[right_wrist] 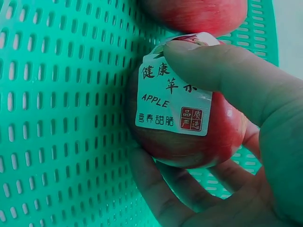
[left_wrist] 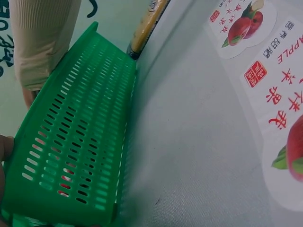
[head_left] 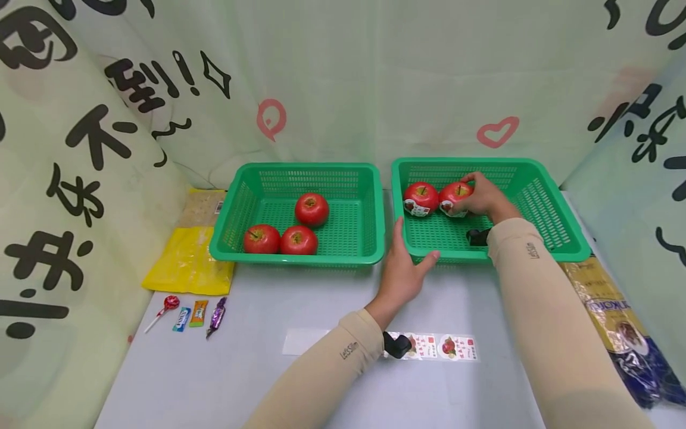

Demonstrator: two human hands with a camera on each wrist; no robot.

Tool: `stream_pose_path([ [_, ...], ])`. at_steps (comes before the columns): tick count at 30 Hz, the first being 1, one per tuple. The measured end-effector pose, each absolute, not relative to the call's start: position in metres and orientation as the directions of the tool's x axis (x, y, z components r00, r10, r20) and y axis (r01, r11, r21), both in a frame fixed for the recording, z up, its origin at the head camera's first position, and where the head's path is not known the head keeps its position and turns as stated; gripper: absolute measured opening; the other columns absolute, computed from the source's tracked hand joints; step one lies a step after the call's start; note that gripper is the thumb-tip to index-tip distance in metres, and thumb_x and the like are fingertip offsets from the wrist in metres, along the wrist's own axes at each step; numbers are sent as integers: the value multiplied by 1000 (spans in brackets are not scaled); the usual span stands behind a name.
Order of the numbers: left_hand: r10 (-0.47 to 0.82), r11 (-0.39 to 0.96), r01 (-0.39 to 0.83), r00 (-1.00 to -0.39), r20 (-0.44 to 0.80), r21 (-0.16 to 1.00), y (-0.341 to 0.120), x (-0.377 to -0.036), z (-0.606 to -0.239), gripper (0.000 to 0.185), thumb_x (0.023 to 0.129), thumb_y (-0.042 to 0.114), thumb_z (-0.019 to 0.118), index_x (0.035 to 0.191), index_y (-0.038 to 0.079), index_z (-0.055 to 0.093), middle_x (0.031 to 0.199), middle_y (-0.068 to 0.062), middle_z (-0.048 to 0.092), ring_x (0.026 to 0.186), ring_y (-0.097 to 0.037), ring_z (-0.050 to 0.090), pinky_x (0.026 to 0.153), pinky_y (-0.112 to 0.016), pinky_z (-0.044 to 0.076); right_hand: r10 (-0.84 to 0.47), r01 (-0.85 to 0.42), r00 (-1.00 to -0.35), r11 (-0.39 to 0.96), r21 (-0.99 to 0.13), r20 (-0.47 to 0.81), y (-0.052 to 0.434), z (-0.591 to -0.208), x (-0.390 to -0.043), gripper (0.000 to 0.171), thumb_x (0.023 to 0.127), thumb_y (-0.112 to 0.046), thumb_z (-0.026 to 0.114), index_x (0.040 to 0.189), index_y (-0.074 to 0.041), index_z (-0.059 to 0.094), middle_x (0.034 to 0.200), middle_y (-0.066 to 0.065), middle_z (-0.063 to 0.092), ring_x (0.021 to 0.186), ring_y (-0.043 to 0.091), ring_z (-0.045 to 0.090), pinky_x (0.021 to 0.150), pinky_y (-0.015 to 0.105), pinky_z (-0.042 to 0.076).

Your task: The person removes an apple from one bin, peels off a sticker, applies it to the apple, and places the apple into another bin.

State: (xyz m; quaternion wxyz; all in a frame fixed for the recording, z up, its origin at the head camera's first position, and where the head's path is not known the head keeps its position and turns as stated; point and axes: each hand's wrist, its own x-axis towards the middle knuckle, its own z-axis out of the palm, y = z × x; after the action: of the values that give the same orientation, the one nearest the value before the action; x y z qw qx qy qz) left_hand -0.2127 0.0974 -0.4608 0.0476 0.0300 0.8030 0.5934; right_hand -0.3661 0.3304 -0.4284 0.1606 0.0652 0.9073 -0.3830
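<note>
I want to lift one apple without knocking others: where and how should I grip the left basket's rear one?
Likely best: grip the rear apple by its left and right sides, from above. It is round and those sides are free; the front-right apple sits close before it, and the walls of the basket would hinder a low approach.

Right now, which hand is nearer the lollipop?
Left. The left hand is right of the lollipop, at the right basket; the right hand is farther, holding an apple inside.
</note>
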Motion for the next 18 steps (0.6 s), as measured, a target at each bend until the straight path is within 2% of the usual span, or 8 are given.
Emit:
stream_pose_path([
  [6, 90, 281, -15, -995, -42, 960, 100, -216, -460, 100, 96, 34, 78, 170, 25, 12, 170, -10, 38, 155, -28, 41, 124, -49, 41, -13, 238, -932, 731, -640, -362, 327, -421, -364, 97, 92, -14, 81, 162, 3, 16, 155, 37, 32, 132, 51, 43, 106, 62, 53],
  [9, 79, 295, -29, -995, -55, 955, 101, -218, -458, 99, 95, 33, 78, 170, 24, 12, 170, -11, 38, 154, -29, 42, 123, -50, 42, -41, 229, -914, 770, -596, -404, 324, -412, -361, 107, 94, -23, 80, 167, -2, 6, 162, 37, 25, 142, 54, 34, 113, 69, 45],
  [12, 106, 334, -37, -991, -76, 942, 99, -215, -453, 98, 99, 36, 71, 171, 25, 6, 172, -12, 34, 156, -30, 39, 125, -51, 40, -63, 207, -902, 804, -558, -426, 322, -396, -350, 113, 96, -32, 77, 168, -3, -6, 168, 37, 14, 150, 57, 22, 119, 74, 35],
  [16, 189, 394, -9, -978, -91, 919, 79, -198, -440, 95, 103, 50, 63, 172, 30, 0, 175, -8, 28, 158, -31, 36, 126, -54, 38, -70, 124, -949, 816, -565, -309, 313, -368, -320, 108, 100, -39, 71, 169, -7, -5, 171, 35, 13, 153, 58, 21, 118, 77, 31],
  [18, 235, 418, 19, -968, -88, 908, 60, -185, -431, 93, 102, 55, 64, 172, 30, 7, 173, -8, 34, 155, -30, 41, 123, -53, 42, -73, 64, -977, 799, -598, -202, 305, -356, -296, 101, 101, -42, 70, 171, -11, 3, 172, 30, 20, 154, 55, 25, 117, 77, 33],
])
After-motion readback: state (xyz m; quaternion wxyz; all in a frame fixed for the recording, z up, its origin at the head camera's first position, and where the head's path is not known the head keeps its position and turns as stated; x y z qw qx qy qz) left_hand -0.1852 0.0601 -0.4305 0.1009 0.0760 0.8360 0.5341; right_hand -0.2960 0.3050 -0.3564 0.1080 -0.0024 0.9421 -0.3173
